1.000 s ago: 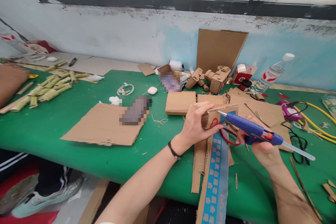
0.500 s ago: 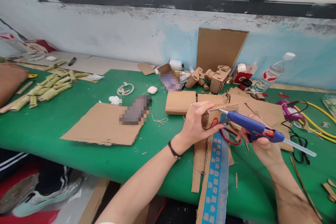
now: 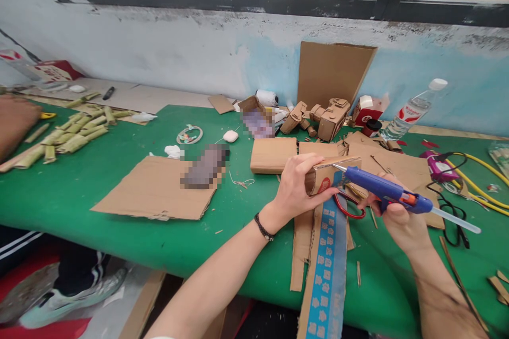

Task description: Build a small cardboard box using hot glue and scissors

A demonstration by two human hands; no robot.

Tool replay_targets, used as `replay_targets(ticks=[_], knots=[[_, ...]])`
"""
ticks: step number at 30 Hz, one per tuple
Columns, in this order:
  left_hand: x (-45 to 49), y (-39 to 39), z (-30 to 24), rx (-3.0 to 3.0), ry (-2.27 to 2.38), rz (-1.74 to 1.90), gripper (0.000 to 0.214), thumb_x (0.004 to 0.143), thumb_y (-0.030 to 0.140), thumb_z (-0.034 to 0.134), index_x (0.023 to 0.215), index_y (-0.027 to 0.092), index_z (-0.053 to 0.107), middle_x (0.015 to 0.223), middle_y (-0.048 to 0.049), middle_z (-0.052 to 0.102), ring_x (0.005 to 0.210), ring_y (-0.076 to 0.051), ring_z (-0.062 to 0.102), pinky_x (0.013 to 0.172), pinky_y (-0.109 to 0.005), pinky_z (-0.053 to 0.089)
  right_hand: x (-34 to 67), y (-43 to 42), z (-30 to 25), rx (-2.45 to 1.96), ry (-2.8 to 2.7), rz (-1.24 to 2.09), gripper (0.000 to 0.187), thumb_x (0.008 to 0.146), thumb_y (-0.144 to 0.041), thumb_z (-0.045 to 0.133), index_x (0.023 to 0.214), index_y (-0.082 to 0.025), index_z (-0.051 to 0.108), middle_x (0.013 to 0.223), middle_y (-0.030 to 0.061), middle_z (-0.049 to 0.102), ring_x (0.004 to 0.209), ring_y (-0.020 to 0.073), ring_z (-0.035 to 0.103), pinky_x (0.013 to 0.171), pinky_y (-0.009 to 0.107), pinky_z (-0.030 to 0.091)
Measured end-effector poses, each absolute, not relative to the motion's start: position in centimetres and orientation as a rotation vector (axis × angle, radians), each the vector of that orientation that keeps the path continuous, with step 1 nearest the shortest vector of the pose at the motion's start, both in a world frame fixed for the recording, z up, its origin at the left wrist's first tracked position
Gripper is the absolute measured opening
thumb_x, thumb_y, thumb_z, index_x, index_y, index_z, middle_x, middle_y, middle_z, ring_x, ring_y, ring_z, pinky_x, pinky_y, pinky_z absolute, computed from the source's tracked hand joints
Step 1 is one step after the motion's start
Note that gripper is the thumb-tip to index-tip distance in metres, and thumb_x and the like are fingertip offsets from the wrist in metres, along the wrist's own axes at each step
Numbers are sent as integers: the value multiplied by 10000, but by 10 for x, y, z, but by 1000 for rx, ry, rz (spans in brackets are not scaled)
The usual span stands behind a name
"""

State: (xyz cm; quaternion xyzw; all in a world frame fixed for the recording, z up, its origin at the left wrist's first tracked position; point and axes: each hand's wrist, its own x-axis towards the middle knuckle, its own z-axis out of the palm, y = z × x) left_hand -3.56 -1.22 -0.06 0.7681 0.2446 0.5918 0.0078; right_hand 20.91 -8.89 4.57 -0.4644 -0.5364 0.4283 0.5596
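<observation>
Held by its edges in my left hand (image 3: pixel 296 185) is a small cardboard box (image 3: pixel 318 181) with red and blue print on its side. My right hand (image 3: pixel 401 220) is wrapped round the handle of a blue hot glue gun (image 3: pixel 382 188), a clear glue stick poking out of its back. The nozzle tip meets the upper edge of the box or sits very close to it. Below the box lie red-handled scissors (image 3: pixel 350 209), partly hidden, and a long cardboard strip (image 3: pixel 324 275) with blue print that overhangs the table's front edge.
A flat cardboard sheet (image 3: pixel 159 188) and a blurred dark phone-like object (image 3: pixel 204 167) lie to the left. Cardboard camera models (image 3: pixel 334 119) and a water bottle (image 3: pixel 413 111) stand behind. Yellow cables (image 3: pixel 477 183) run at right. Another person's hand (image 3: pixel 18 124) is beside plant stalks at far left.
The glue gun has shifted very slightly to the right, its nozzle staying at the box edge. My left hand and the box look still.
</observation>
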Motion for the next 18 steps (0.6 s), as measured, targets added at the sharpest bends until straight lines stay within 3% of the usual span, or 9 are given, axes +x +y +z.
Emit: replay_targets(ticks=[6, 11, 18], knots=[[-35, -12, -2, 2391, 764, 1839, 818, 975, 564, 899, 1610, 257, 485, 1361, -166, 760, 1245, -332, 768, 1055, -517, 664, 211, -89, 48, -1082, -1264, 996, 681, 674, -909, 928, 750, -265, 721, 734, 30, 619, 627, 276, 710, 576, 420, 555], [-36, -12, -3, 2366, 748, 1854, 844, 955, 551, 924, 1623, 257, 499, 1369, -166, 760, 1259, -333, 757, 1071, -514, 652, 211, -88, 48, -1013, -1289, 964, 601, 761, -840, 931, 799, -270, 747, 717, 26, 633, 646, 278, 725, 577, 412, 561], [-36, -11, -3, 2363, 736, 1871, 838, 962, 546, 918, 1625, 245, 505, 1367, -169, 762, 1256, -331, 749, 1074, -510, 654, 219, -89, 38, -990, -1291, 961, 558, 833, -809, 914, 903, -283, 743, 749, 2, 649, 649, 246, 727, 486, 344, 450]])
